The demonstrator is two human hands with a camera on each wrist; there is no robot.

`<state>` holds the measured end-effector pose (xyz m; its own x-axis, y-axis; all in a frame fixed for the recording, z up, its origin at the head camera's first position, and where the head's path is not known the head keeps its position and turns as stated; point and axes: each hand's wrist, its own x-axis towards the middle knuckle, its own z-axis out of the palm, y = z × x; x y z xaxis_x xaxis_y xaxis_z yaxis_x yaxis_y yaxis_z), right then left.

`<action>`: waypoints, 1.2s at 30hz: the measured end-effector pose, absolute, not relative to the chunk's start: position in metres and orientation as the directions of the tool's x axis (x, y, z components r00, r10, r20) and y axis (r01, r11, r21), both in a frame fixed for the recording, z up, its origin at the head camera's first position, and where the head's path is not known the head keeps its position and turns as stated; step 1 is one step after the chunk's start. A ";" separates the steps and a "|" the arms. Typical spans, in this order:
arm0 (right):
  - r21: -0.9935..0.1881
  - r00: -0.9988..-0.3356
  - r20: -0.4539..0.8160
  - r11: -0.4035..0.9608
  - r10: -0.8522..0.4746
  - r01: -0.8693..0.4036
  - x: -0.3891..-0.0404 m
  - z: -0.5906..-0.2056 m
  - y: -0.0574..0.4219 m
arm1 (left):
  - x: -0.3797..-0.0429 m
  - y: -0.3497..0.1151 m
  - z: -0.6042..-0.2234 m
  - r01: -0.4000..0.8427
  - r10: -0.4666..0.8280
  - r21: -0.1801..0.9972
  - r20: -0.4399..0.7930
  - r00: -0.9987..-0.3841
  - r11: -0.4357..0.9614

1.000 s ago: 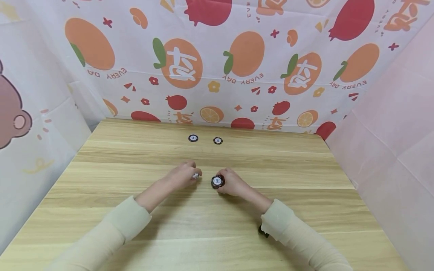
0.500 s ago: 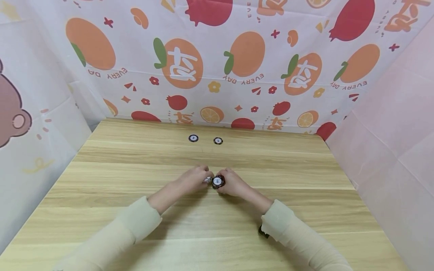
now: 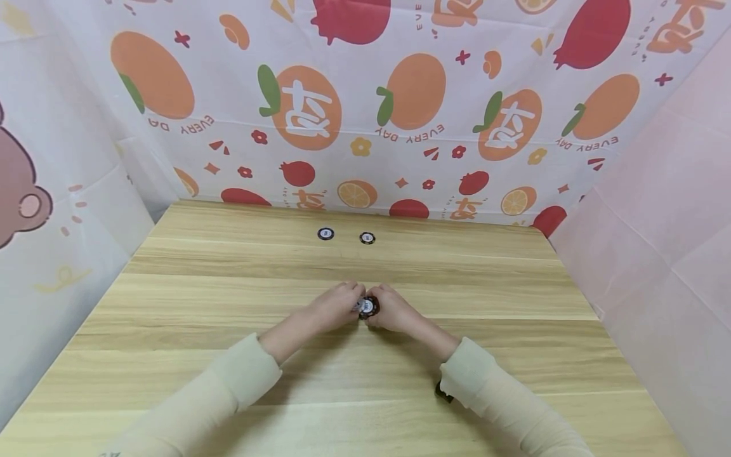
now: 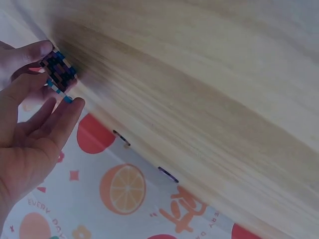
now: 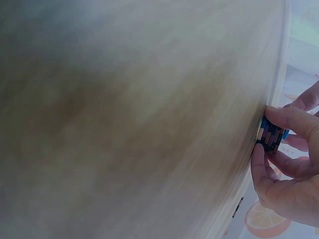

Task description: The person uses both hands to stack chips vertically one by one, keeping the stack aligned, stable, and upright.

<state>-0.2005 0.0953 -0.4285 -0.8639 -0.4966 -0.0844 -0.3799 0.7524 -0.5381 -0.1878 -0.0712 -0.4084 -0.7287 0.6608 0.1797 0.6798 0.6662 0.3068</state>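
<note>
Near the middle of the wooden table, my right hand (image 3: 391, 310) grips a short stack of dark poker chips (image 3: 370, 308), thumb and fingers round its sides. The stack's (image 4: 61, 68) striped edges show in the left wrist view. Between thumb and fingertips, my left hand (image 3: 338, 306) pinches a single poker chip with a blue and white edge (image 4: 59, 90). This chip is tilted right at the top of the stack and overlaps its left side in the head view. In the right wrist view, the stack (image 5: 270, 135) hides most of the pinched chip.
Two dark poker chips lie flat towards the table's back edge, a left chip (image 3: 325, 233) and a right chip (image 3: 367, 238). A fruit-print cloth (image 3: 360, 171) hangs behind the table (image 3: 320, 412). A small black object (image 3: 443, 391) shows beside my right cuff.
My left hand has moved right with its pinched chip, from apart from the stack to its top edge. The right hand and the stack have stayed in place.
</note>
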 end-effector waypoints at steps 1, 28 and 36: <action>-0.539 -0.864 -0.087 0.753 -0.496 -0.378 -0.200 -0.429 0.095 | -0.187 -0.071 -0.409 0.680 0.659 0.310 0.187 -0.728 0.664; -0.589 -0.847 -0.114 0.721 -0.519 -0.363 -0.203 -0.424 0.102 | -0.183 -0.063 -0.418 0.622 0.568 0.398 0.260 -0.781 0.674; -0.664 -0.845 -0.149 0.686 -0.513 -0.299 -0.205 -0.421 0.111 | -0.185 -0.072 -0.418 0.539 0.520 0.433 0.174 -0.836 0.723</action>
<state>-0.2048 0.1105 -0.4206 -0.8452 -0.5131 -0.1494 -0.2990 0.6857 -0.6636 -0.1848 -0.0723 -0.4183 -0.8365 0.5198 0.1737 0.5389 0.7226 0.4330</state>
